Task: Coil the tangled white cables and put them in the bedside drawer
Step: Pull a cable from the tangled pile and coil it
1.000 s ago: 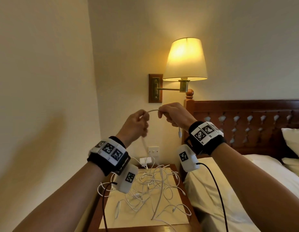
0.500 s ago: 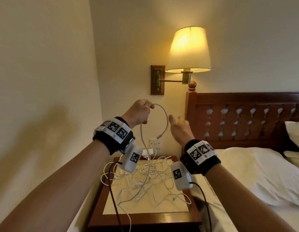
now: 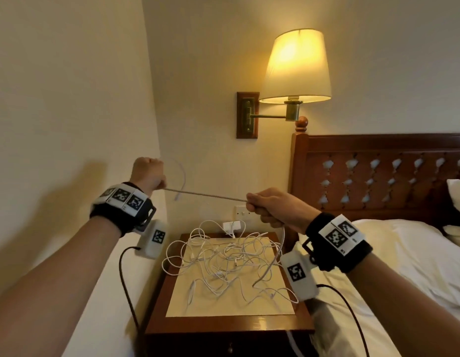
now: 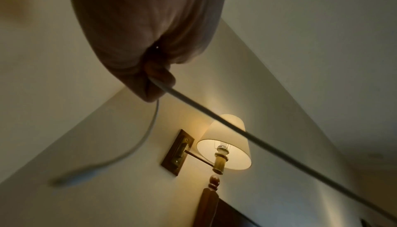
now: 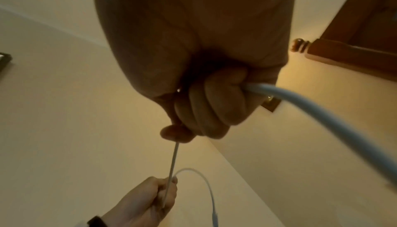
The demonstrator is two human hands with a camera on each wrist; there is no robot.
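Note:
A white cable (image 3: 205, 195) is stretched taut between my two hands above the bedside table. My left hand (image 3: 149, 173) grips one end of it, and a short loop with a plug (image 3: 181, 176) curls out beyond the fist. My right hand (image 3: 269, 208) is closed round the same cable (image 5: 300, 105), which drops from it to the tangle of white cables (image 3: 229, 256) on the table top. The left wrist view shows the cable (image 4: 214, 115) leaving my fist. The drawer front (image 3: 231, 346) at the bottom edge is closed.
The wooden bedside table (image 3: 296, 325) stands between a cream wall on the left and a bed with white sheets (image 3: 404, 253) on the right. A lit wall lamp (image 3: 297, 68) hangs above. A charger (image 3: 232, 225) is plugged in behind the table. A dark headboard (image 3: 378, 176) is at the right.
My right hand, open half a second ago, has taken hold of the cable. My hands have moved apart and pulled the stretch between them straight. The head view has tilted down slightly.

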